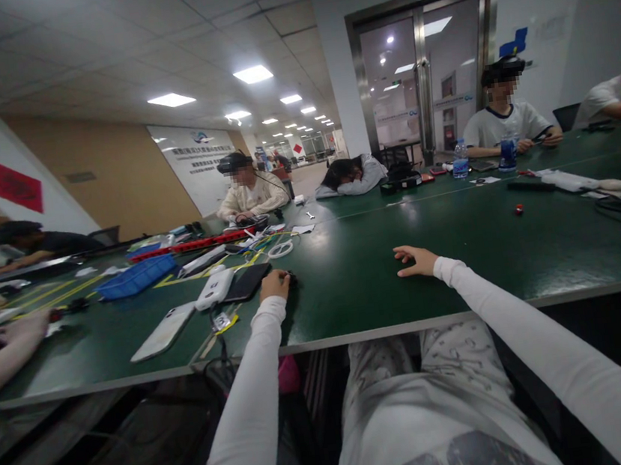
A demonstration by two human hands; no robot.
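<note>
My left hand (275,286) rests on the green table (351,288), its fingers curled around a small black object (293,278). Most of that object is hidden by the hand, so its kind does not show. Just left of this hand lie a black phone-like slab (247,282) and a white case with dark spots (215,289). A white phone (164,331) lies nearer the table's front edge. My right hand (416,259) is just over the tabletop, fingers apart and holding nothing.
A blue tray (138,277), a coiled white cable (281,250) and a red power strip (193,244) are at left. A small red object (519,210) and a water bottle (459,159) stand at right. Several people sit around the table; a co-worker's arm (14,355) reaches in at left.
</note>
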